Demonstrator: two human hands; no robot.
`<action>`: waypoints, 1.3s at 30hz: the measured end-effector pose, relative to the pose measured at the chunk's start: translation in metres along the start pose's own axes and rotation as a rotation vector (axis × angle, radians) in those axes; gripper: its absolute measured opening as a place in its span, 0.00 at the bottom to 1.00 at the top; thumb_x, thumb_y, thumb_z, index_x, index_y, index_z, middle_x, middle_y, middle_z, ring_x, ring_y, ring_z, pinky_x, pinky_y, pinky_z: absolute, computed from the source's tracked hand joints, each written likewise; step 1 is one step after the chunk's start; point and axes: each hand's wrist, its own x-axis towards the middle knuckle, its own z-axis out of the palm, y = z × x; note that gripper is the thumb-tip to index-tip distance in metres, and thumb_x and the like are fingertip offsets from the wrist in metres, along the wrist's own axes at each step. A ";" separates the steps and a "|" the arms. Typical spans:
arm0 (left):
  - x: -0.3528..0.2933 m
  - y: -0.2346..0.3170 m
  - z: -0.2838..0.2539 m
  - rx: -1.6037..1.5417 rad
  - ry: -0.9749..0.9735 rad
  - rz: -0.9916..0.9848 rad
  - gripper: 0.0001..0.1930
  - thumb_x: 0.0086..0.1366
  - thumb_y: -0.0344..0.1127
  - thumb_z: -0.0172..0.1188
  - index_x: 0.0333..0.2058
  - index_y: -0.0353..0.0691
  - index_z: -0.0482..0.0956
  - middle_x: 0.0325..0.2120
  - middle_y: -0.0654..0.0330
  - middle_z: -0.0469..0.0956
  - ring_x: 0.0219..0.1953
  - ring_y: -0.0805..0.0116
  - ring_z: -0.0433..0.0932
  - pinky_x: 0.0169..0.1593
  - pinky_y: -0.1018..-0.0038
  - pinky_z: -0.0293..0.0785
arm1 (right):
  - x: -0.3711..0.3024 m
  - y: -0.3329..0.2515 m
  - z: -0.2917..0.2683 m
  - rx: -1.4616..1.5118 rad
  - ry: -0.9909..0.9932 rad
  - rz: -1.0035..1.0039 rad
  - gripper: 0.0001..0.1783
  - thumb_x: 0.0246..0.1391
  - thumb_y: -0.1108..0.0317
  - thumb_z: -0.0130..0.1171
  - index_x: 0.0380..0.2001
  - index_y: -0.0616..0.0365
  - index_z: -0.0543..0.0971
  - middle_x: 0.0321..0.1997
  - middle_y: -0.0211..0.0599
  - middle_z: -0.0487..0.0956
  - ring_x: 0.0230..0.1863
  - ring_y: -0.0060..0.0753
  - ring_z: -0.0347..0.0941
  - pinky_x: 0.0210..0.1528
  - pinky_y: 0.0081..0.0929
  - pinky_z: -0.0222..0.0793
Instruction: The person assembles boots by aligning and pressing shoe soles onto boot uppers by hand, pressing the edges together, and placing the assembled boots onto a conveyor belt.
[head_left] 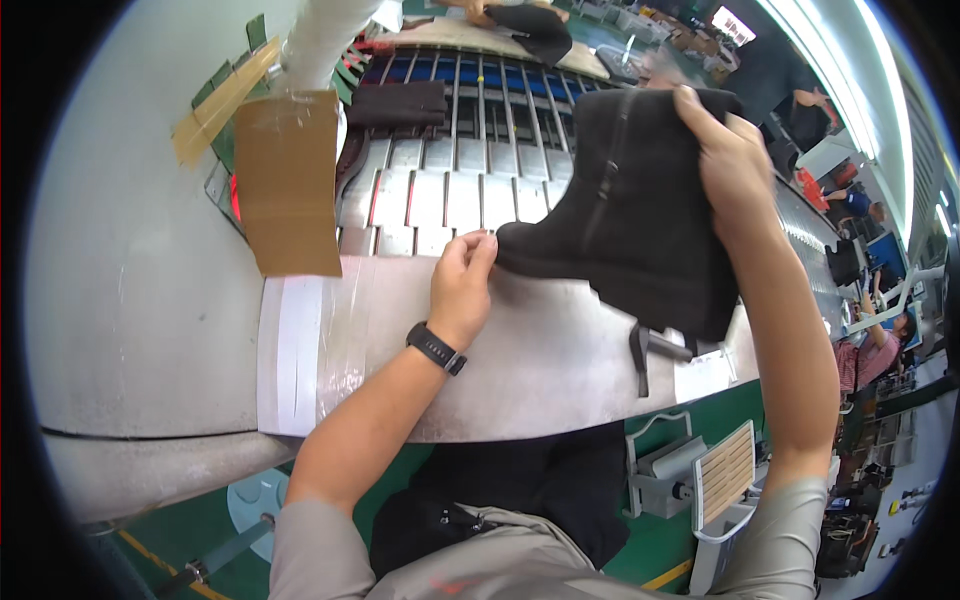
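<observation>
A black ankle boot (640,200) with a side zipper hangs tilted over the metal worktable (540,370), its toe toward the left. Wrapped over the far right side of its shaft is my right hand (735,170), thumb on the zipper side and fingers mostly hidden behind. My left hand (462,285), with a black watch on the wrist, is closed in a pinch at the toe tip. Below the boot's heel, a dark tool (660,345) with a strap-like part lies at the table's near edge; its kind is unclear.
A slatted metal conveyor (430,200) runs beyond the table, with a folded dark piece (397,105) on it. A brown cardboard flap (288,185) hangs at the left beside a pale machine housing (140,250). Across the conveyor, another person's hand (480,12) is near a black item.
</observation>
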 end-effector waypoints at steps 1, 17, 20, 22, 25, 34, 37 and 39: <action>0.005 -0.007 -0.007 0.022 0.015 0.012 0.21 0.79 0.46 0.62 0.52 0.30 0.81 0.47 0.55 0.85 0.49 0.67 0.83 0.55 0.69 0.79 | 0.006 -0.009 0.025 0.048 -0.010 -0.032 0.23 0.69 0.52 0.70 0.31 0.65 0.85 0.29 0.34 0.84 0.30 0.24 0.78 0.33 0.27 0.74; -0.004 -0.016 -0.011 0.172 -0.285 -0.072 0.15 0.75 0.39 0.66 0.48 0.31 0.84 0.40 0.58 0.87 0.43 0.71 0.86 0.49 0.73 0.81 | -0.034 0.221 0.056 -0.410 -0.055 -0.047 0.27 0.70 0.48 0.61 0.37 0.67 0.88 0.42 0.57 0.89 0.46 0.64 0.85 0.53 0.47 0.78; -0.001 -0.015 -0.009 0.170 -0.358 -0.112 0.15 0.75 0.39 0.67 0.48 0.31 0.84 0.39 0.58 0.87 0.42 0.71 0.86 0.49 0.74 0.81 | -0.086 0.247 -0.004 -0.546 -0.085 -0.207 0.18 0.65 0.56 0.65 0.40 0.63 0.89 0.48 0.48 0.90 0.52 0.59 0.85 0.59 0.44 0.78; 0.002 -0.017 -0.012 0.217 -0.374 -0.101 0.14 0.75 0.39 0.67 0.48 0.31 0.84 0.39 0.59 0.87 0.42 0.71 0.86 0.49 0.74 0.81 | -0.113 0.254 -0.030 -0.557 0.005 -0.299 0.15 0.63 0.59 0.67 0.42 0.61 0.90 0.50 0.45 0.90 0.55 0.58 0.84 0.62 0.43 0.77; 0.007 -0.017 -0.011 0.265 -0.405 -0.036 0.15 0.76 0.39 0.66 0.47 0.30 0.84 0.38 0.59 0.87 0.42 0.72 0.86 0.49 0.75 0.81 | -0.149 0.257 -0.050 -0.522 0.051 -0.194 0.12 0.62 0.62 0.68 0.42 0.56 0.91 0.53 0.44 0.90 0.63 0.58 0.81 0.64 0.47 0.76; 0.019 -0.020 -0.021 0.321 -0.248 -0.044 0.15 0.74 0.38 0.66 0.46 0.29 0.84 0.36 0.62 0.85 0.38 0.76 0.81 0.47 0.76 0.79 | -0.155 0.262 -0.048 -0.441 0.166 -0.290 0.09 0.62 0.65 0.66 0.40 0.57 0.90 0.53 0.44 0.90 0.64 0.62 0.80 0.66 0.48 0.75; 0.066 -0.017 -0.033 0.865 -0.008 0.345 0.27 0.67 0.51 0.72 0.49 0.29 0.85 0.43 0.43 0.87 0.48 0.49 0.86 0.55 0.59 0.80 | -0.154 0.261 -0.060 -0.483 0.179 -0.315 0.10 0.62 0.65 0.66 0.41 0.58 0.90 0.53 0.45 0.90 0.65 0.62 0.79 0.66 0.49 0.75; 0.103 -0.006 -0.050 1.162 0.156 0.229 0.35 0.64 0.55 0.72 0.58 0.29 0.81 0.56 0.36 0.81 0.63 0.41 0.78 0.67 0.57 0.73 | -0.154 0.262 -0.058 -0.466 0.147 -0.302 0.09 0.62 0.66 0.67 0.40 0.58 0.89 0.53 0.45 0.90 0.66 0.61 0.78 0.66 0.49 0.75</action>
